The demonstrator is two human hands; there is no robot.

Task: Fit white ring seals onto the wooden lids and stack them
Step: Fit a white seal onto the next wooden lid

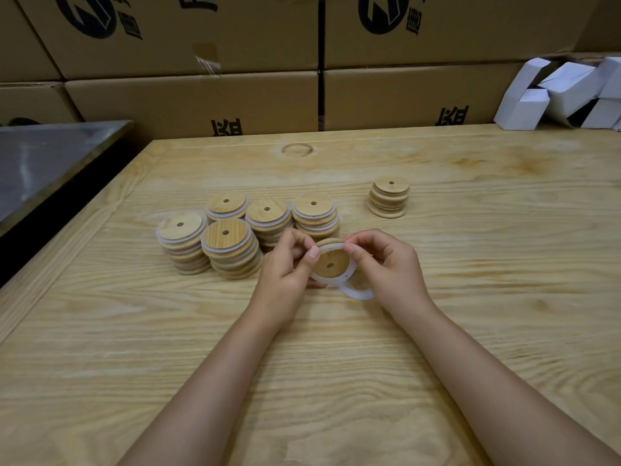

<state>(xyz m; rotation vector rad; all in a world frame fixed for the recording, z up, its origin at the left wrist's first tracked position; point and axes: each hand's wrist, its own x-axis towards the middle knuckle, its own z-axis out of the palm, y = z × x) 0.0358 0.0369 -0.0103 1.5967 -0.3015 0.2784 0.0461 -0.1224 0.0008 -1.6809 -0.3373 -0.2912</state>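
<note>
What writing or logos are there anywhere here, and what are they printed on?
Upper cartons: a dark round logo and black Chinese characters, turned sideways and cropped; not readable.
Lower cartons: black characters, upside down and half hidden behind the table; not readable.
Stacked lids, held lid, white ring seal, small white boxes: no writing.

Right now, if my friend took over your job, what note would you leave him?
Hands: left hand and right hand both pinch one lid, stretching a white ring around it.
A spare ring shows just below the right hand.
Done: five ringed stacks on the left.
To do: finish this lid, stack it, then do the bare stack on the right.
</note>
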